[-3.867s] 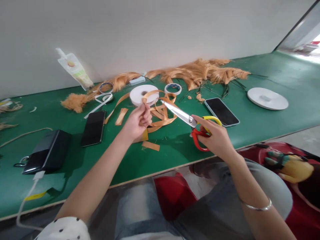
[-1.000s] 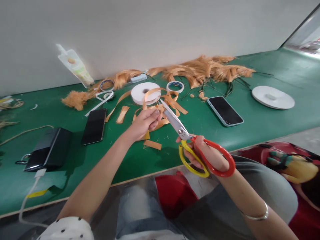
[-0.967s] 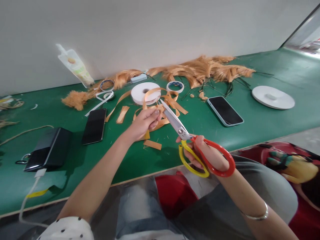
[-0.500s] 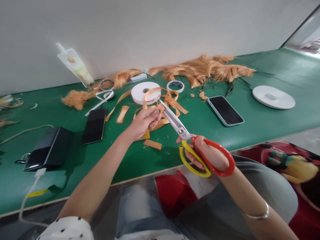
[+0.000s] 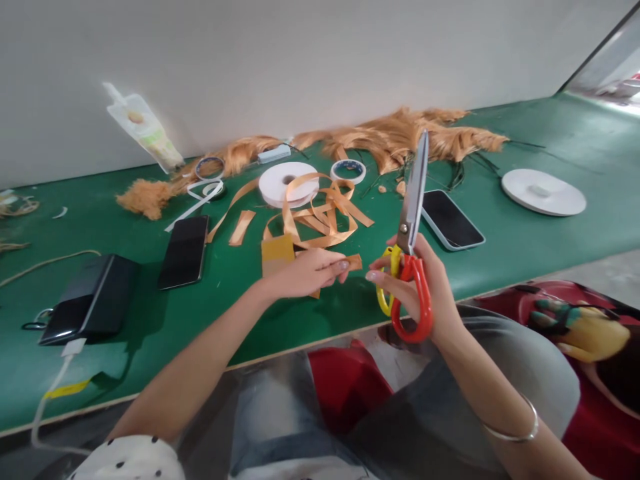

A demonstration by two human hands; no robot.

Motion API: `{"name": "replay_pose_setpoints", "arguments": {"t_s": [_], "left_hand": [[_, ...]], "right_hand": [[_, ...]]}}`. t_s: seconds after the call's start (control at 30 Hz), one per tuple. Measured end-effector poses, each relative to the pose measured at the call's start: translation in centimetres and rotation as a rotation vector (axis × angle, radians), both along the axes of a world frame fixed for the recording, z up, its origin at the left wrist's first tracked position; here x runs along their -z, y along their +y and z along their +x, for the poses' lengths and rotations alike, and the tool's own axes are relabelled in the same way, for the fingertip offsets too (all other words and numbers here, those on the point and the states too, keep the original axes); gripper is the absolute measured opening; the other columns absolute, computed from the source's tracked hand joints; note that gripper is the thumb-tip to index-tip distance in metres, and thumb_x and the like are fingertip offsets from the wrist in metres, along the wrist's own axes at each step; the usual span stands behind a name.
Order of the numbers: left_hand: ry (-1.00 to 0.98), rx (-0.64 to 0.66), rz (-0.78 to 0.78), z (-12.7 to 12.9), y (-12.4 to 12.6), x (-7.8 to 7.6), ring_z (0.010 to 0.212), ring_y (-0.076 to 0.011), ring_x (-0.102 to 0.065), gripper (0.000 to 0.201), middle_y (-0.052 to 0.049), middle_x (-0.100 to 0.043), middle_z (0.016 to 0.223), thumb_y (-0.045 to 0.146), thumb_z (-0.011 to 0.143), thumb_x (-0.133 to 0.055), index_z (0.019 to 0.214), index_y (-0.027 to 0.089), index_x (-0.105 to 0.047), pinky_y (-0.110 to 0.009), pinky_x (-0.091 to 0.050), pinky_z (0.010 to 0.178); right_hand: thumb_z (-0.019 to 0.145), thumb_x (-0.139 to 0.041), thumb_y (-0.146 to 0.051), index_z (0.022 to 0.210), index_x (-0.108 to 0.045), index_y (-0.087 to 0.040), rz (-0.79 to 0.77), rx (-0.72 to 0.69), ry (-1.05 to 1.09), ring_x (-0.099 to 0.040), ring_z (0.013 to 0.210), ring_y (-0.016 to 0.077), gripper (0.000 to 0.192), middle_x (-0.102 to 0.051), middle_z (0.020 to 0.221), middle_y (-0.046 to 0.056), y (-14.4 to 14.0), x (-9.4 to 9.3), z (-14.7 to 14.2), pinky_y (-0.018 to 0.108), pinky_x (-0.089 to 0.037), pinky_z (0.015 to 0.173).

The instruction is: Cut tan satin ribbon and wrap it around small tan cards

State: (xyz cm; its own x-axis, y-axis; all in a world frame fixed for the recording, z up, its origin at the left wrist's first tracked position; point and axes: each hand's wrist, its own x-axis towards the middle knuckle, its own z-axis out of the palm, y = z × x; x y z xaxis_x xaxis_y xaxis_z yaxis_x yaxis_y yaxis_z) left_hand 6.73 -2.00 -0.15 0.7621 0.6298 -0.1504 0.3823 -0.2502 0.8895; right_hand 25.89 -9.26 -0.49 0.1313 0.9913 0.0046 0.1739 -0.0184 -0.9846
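I see the green table [image 5: 550,153] running out of view at both sides. A heap of orange hair [image 5: 400,137] lies along the wall. My right hand [image 5: 425,290] is closed around the scissors [image 5: 413,227], blades together and pointing up; part of the yellow loop is hidden behind my fingers. My left hand [image 5: 305,273] pinches a short ribbon piece [image 5: 353,262], mostly covered by the fingers, just above the table's near edge. The pouch [image 5: 143,130] against the wall carries print too blurred to read.
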Motion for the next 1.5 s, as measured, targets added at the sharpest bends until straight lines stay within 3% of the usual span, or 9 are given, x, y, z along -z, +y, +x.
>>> {"name": "replay_pose_setpoints", "arguments": {"t_s": [0.2, 0.37, 0.5, 0.7, 0.87, 1.03, 1.33, 1.4, 1.5], "left_hand": [[0.035, 0.101, -0.001, 1.0, -1.2, 0.0, 0.045, -0.0079, -0.04, 0.039, 0.002, -0.047, 0.052, 0.039, 0.092, -0.038, 0.068, 0.016, -0.058, -0.021, -0.032, 0.047], [0.026, 0.088, -0.108, 0.6, -0.9, 0.0, 0.047, -0.0082, -0.045, 0.033, 0.002, -0.053, 0.052, 0.039, 0.09, -0.044, 0.078, 0.015, -0.063, -0.02, -0.035, 0.048], [-0.114, -0.134, -0.333, 0.3, -0.3, 0.2, 0.048, -0.0057, -0.048, 0.022, -0.001, -0.066, 0.072, 0.034, 0.078, -0.064, 0.09, 0.015, -0.063, -0.019, -0.037, 0.045], [-0.606, -0.675, -0.637, 1.6, -0.4, 1.3, 0.05, -0.0057, -0.056, 0.024, 0.004, -0.057, 0.059, 0.022, 0.065, -0.076, 0.083, 0.011, -0.063, -0.018, -0.046, 0.052], [-0.737, -0.774, -0.774, 2.7, -1.1, 1.9, 0.056, -0.0074, -0.061, 0.021, 0.003, -0.059, 0.058, 0.02, 0.067, -0.076, 0.068, 0.012, -0.057, -0.02, -0.05, 0.057], [-0.709, -0.79, -0.662, 3.0, -1.6, 1.8, 0.052, -0.0066, -0.057, 0.023, 0.003, -0.058, 0.052, 0.026, 0.069, -0.074, 0.06, 0.012, -0.059, -0.019, -0.048, 0.055], [-0.552, -0.832, -0.24, 2.0, -0.8, 2.2, 0.052, -0.0081, -0.055, 0.024, 0.0, -0.061, 0.05, 0.031, 0.07, -0.072, 0.055, 0.014, -0.067, -0.022, -0.043, 0.058], [-0.46, -0.807, -0.16, 1.7, -0.6, 1.7, 0.051, -0.0083, -0.054, 0.026, 0.0, -0.06, 0.048, 0.031, 0.07, -0.072, 0.052, 0.014, -0.066, -0.022, -0.041, 0.056], [-0.294, -0.647, -0.181, 1.3, -0.4, 0.9, 0.047, -0.0085, -0.051, 0.024, -0.001, -0.059, 0.046, 0.028, 0.068, -0.073, 0.049, 0.014, -0.065, -0.022, -0.039, 0.052]], "right_hand": [[0.071, -0.069, -0.024, 0.097, -0.047, -0.024, 0.035, -0.153, -0.243, -0.061, 0.06, 0.0151, 0.034, -0.067, 0.071, -0.002, 0.3, -0.5, -0.1, 0.027, -0.048, 0.058], [0.071, -0.062, -0.015, 0.097, -0.048, -0.024, 0.037, -0.171, -0.257, -0.059, 0.058, 0.0129, 0.031, -0.063, 0.066, -0.004, 0.4, -0.7, -0.8, 0.025, -0.045, 0.057], [0.066, -0.065, -0.015, 0.093, -0.048, -0.025, 0.075, -0.049, -0.128, -0.059, 0.057, 0.0128, 0.034, -0.062, 0.065, -0.006, 1.0, -0.4, -0.9, 0.027, -0.048, 0.06], [0.065, -0.071, -0.025, 0.09, -0.045, -0.026, 0.111, 0.096, 0.085, -0.061, 0.057, 0.0141, 0.037, -0.059, 0.066, -0.005, 2.0, 0.3, -1.3, 0.029, -0.049, 0.055], [0.063, -0.073, -0.026, 0.089, -0.043, -0.026, 0.136, 0.165, 0.141, -0.06, 0.059, 0.0123, 0.04, -0.056, 0.064, -0.007, 2.4, 0.6, -2.3, 0.028, -0.05, 0.059], [0.064, -0.073, -0.028, 0.09, -0.041, -0.026, 0.137, 0.171, 0.131, -0.06, 0.06, 0.0124, 0.041, -0.057, 0.067, -0.007, 2.3, 0.7, -3.0, 0.028, -0.05, 0.061], [0.066, -0.075, -0.031, 0.092, -0.045, -0.025, 0.135, 0.106, 0.137, -0.062, 0.063, 0.0121, 0.04, -0.06, 0.069, -0.006, 2.4, 0.9, -2.9, 0.027, -0.051, 0.062], [0.066, -0.075, -0.033, 0.094, -0.046, -0.025, 0.142, 0.084, 0.116, -0.065, 0.069, 0.0142, 0.041, -0.062, 0.07, -0.005, 2.6, 0.9, -2.3, 0.028, -0.053, 0.065], [0.064, -0.077, -0.033, 0.096, -0.046, -0.026, 0.145, 0.034, 0.09, -0.067, 0.074, 0.0166, 0.045, -0.065, 0.074, -0.003, 2.9, 0.5, -1.4, 0.031, -0.054, 0.072]]}}
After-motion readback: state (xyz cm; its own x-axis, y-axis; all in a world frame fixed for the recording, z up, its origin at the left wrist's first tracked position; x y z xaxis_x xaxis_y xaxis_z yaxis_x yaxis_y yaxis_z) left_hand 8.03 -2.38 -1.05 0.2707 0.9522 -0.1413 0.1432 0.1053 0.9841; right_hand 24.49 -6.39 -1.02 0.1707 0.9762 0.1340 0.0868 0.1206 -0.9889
